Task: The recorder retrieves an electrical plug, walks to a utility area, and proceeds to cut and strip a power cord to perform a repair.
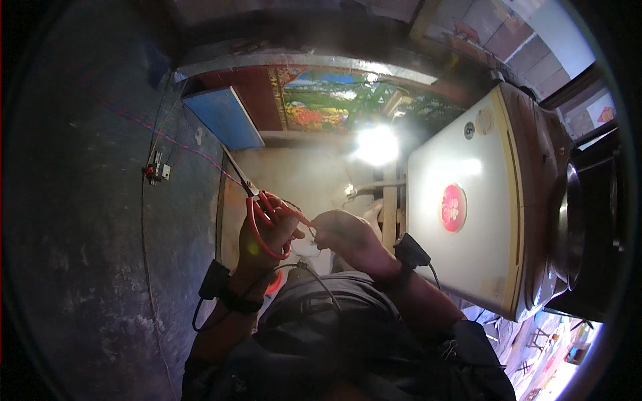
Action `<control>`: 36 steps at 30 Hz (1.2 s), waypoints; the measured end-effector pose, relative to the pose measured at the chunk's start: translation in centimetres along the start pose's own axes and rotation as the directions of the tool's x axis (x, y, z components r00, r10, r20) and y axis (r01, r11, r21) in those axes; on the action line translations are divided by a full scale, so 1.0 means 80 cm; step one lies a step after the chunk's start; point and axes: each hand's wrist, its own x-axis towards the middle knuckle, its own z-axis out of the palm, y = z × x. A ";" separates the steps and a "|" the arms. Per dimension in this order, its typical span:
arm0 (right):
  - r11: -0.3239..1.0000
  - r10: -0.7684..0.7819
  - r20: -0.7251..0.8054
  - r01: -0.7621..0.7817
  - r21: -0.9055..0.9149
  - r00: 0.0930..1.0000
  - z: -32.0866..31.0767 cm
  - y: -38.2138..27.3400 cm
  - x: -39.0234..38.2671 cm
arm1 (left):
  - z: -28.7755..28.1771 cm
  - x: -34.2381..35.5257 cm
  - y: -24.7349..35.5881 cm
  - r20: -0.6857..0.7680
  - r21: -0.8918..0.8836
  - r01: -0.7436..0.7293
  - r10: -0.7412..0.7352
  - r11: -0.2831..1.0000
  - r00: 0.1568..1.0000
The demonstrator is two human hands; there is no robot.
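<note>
My left hand (266, 239) is closed round scissors (250, 224) with red handles, their metal blades pointing up and to the left. A twisted red and blue wire (190, 148) comes down across the dark wall to this hand, near the blades. From the left fingers a thin red strand (302, 218) reaches the fingertips of my right hand (348, 235). The right thumb and fingers are pinched together on what looks like that strand, its end hidden between them. Both hands are close together in front of my body.
A small wall fitting (159, 171) with wires sits on the dark wall (87, 220) at the left. A white fridge (461, 154) stands close on the right. Ahead are a lit bulb (376, 144), a blue board (225, 117) and a colourful picture panel (321, 103).
</note>
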 end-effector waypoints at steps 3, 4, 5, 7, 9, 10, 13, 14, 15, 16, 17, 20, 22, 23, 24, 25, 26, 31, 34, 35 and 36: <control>0.994 0.080 -0.021 -0.078 0.080 0.997 -0.001 0.018 -0.005 | 0.014 -0.005 -0.009 -0.014 0.016 0.026 -0.026 1.000 1.000; 0.991 0.090 -0.028 -0.087 0.101 0.996 -0.002 0.026 -0.007 | 0.020 -0.006 -0.013 -0.009 0.022 0.048 -0.048 0.999 0.999; 0.988 0.105 -0.038 -0.100 0.118 0.994 -0.005 0.033 -0.010 | 0.026 -0.005 -0.016 -0.010 0.013 0.063 -0.063 0.998 0.998; 0.983 0.161 -0.092 -0.152 0.107 0.983 -0.013 0.050 -0.016 | 0.036 0.000 -0.025 0.001 0.013 0.110 -0.110 0.994 0.994; 0.947 0.259 -0.095 -0.233 0.222 0.961 -0.024 0.059 -0.021 | 0.045 0.004 -0.032 0.026 -0.002 0.250 -0.250 0.968 0.968; 0.904 0.333 -0.079 -0.294 0.310 0.940 -0.031 0.064 -0.023 | 0.049 0.009 -0.042 0.034 0.008 0.277 -0.277 0.961 0.960; 0.760 0.436 -0.087 -0.315 0.569 0.896 -0.044 0.090 -0.030 | 0.061 0.023 -0.074 0.088 0.125 0.124 -0.136 0.984 0.987; 0.744 0.455 -0.097 -0.317 0.589 0.885 -0.050 0.096 -0.031 | 0.065 0.029 -0.084 0.089 0.099 0.195 -0.204 0.976 0.975; 0.735 0.465 -0.118 -0.309 0.604 0.877 -0.056 0.102 -0.032 | 0.068 0.034 -0.094 0.089 0.075 0.266 -0.272 0.961 0.958; 0.728 0.476 -0.140 -0.300 0.617 0.868 -0.063 0.109 -0.034 | 0.071 0.042 -0.102 0.098 0.085 0.291 -0.299 0.953 0.949; 0.712 0.493 -0.146 -0.301 0.635 0.857 -0.070 0.119 -0.037 | 0.074 0.050 -0.111 0.100 0.113 0.330 -0.341 0.937 0.935; 0.612 0.530 -0.122 -0.280 0.740 0.839 -0.094 0.149 -0.046 | 0.096 0.069 -0.137 0.069 0.169 0.402 -0.418 0.900 0.906; 0.578 0.551 -0.118 -0.276 0.768 0.826 -0.106 0.161 -0.049 | 0.109 0.080 -0.153 0.045 0.065 0.401 -0.404 0.914 0.914; 0.564 0.563 -0.118 -0.276 0.778 0.818 -0.112 0.168 -0.052 | 0.116 0.084 -0.160 0.015 0.087 0.436 -0.439 0.896 0.899; 0.511 0.576 -0.094 -0.268 0.817 0.812 -0.119 0.176 -0.055 | 0.122 0.089 -0.169 0.017 0.092 0.450 -0.453 0.888 0.891; 0.457 0.588 -0.070 -0.259 0.851 0.806 -0.125 0.183 -0.056 | 0.127 0.093 -0.178 0.051 0.070 0.445 -0.448 0.893 0.892; 0.446 0.596 -0.069 -0.258 0.857 0.800 -0.130 0.186 -0.057 | 0.131 0.097 -0.186 0.085 0.047 0.438 -0.441 0.898 0.893; 0.582 0.624 -0.250 -0.228 0.781 0.740 -0.149 0.178 -0.048 | 0.142 0.106 -0.213 0.146 0.306 0.358 -0.415 0.882 0.898; 0.557 0.622 -0.226 -0.221 0.800 0.749 -0.155 0.193 -0.052 | 0.149 0.114 -0.218 0.172 0.371 0.320 -0.403 0.872 0.899; 0.553 0.626 -0.226 -0.222 0.803 0.746 -0.159 0.195 -0.052 | 0.153 0.119 -0.217 0.145 0.277 0.428 -0.478 0.860 0.866; 0.531 0.636 -0.205 -0.229 0.816 0.744 -0.160 0.196 -0.054 | 0.155 0.120 -0.217 0.143 0.278 0.437 -0.487 0.855 0.862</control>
